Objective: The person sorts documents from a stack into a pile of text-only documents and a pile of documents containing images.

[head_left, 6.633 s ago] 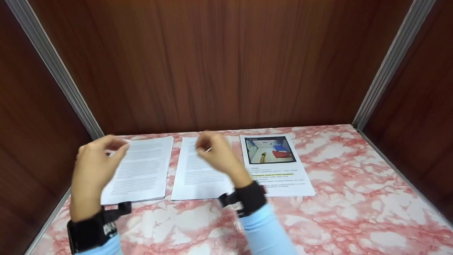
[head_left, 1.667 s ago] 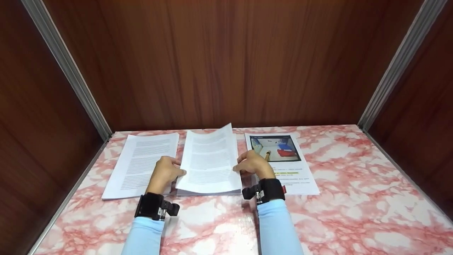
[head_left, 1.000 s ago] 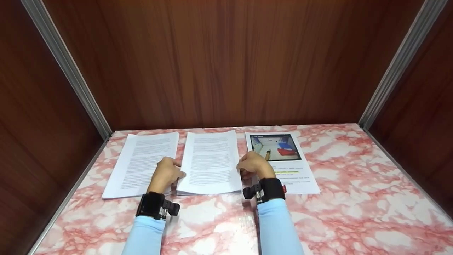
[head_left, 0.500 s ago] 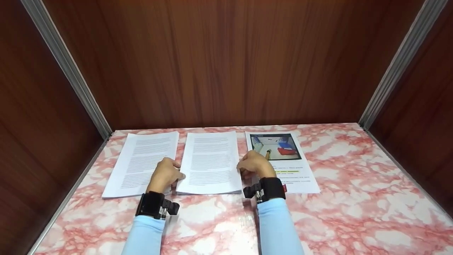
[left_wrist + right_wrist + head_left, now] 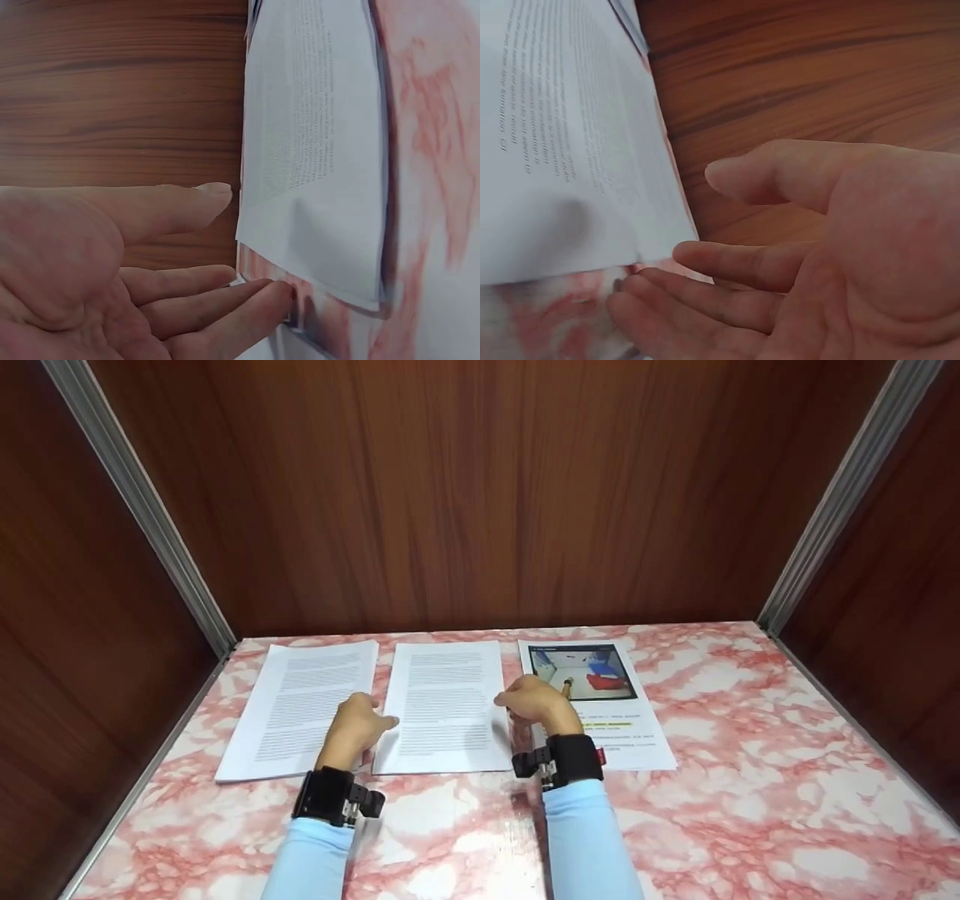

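The middle stack of printed paper (image 5: 446,701) lies flat between both hands, its top sheet aligned over the pile. My left hand (image 5: 358,725) hovers at its left edge, thumb spread away from the fingers. In the left wrist view, that hand (image 5: 135,259) has nothing between thumb and fingers, and the paper stack (image 5: 322,195) lies beyond the fingertips. My right hand (image 5: 536,702) is at the stack's right edge, overlapping the right-hand stack (image 5: 611,742). Its thumb and fingers are apart in the right wrist view, where the right hand (image 5: 802,247) holds nothing beside the printed page (image 5: 562,195).
A left stack of text sheets (image 5: 300,697) lies partly behind the left hand. On the right-hand stack, the top page carries a colour photo (image 5: 577,660) and a yellow highlighted line. A pink marbled table (image 5: 750,780) stands against brown wood-grain panels (image 5: 480,495).
Both hands held a curved sheet over the middle stack, then lowered it flat onto the pile. Since then, fingers and thumbs have parted from the paper and risen slightly.
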A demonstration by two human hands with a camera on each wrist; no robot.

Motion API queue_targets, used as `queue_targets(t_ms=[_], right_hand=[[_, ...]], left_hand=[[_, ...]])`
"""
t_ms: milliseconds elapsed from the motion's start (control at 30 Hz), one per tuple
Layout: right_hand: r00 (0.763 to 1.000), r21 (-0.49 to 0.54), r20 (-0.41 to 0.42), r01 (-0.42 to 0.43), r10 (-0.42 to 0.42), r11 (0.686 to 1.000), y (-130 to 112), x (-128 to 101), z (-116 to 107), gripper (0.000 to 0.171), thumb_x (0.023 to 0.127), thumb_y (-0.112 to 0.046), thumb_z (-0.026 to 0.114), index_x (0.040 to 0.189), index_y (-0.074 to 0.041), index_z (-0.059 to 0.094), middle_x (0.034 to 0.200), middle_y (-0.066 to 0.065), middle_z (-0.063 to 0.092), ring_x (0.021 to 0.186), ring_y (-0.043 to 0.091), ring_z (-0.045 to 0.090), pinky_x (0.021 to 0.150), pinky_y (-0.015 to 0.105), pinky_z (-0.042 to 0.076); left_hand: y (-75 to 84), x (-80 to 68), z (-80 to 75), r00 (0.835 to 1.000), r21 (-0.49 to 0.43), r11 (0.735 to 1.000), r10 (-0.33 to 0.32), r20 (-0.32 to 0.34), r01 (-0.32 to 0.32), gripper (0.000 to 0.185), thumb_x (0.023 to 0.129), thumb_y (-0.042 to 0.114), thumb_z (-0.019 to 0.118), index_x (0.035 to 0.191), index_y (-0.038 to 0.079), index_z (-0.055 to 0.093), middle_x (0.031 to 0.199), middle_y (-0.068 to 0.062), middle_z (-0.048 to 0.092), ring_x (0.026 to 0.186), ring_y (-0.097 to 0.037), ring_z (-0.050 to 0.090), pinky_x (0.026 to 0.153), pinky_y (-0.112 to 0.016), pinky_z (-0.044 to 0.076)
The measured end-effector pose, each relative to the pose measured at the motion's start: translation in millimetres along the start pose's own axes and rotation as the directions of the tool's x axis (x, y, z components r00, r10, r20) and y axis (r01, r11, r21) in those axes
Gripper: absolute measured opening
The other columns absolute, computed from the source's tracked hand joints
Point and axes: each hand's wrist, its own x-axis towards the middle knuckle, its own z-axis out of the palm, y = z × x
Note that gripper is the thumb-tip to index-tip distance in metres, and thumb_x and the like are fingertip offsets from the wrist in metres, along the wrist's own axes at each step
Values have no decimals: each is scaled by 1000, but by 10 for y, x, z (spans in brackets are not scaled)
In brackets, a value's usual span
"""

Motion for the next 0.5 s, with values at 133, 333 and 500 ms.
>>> queue_targets(t_ms=[133,333,500], right_hand=[[1000,56,5,-30,30,998,18,13,30,30,90,-20,58,101,7,66,90,18,65,69,21,62,71,38,55],[998,84,10,-55,54,995,10,-5,6,31,89,-18,54,100,9,65,78,14,62,64,24,64,68,39,56],[999,79,14,-52,51,996,16,-18,-6,31,88,-17,53,100,9,65,78,14,63,65,23,63,69,38,56]], left_hand=[[17,19,45,1000,-13,1000,-14,27,14,60,88,20,69,133,-13,47,124,-33,55,61,-32,65,46,-34,51],[24,23,62,1000,-19,1000,-9,28,9,58,88,20,69,133,-11,49,121,-31,58,52,-28,62,40,-32,47],[21,-5,56,1000,-10,1000,18,11,-18,52,85,18,71,125,-11,55,116,-28,61,79,-29,63,58,-35,53]])
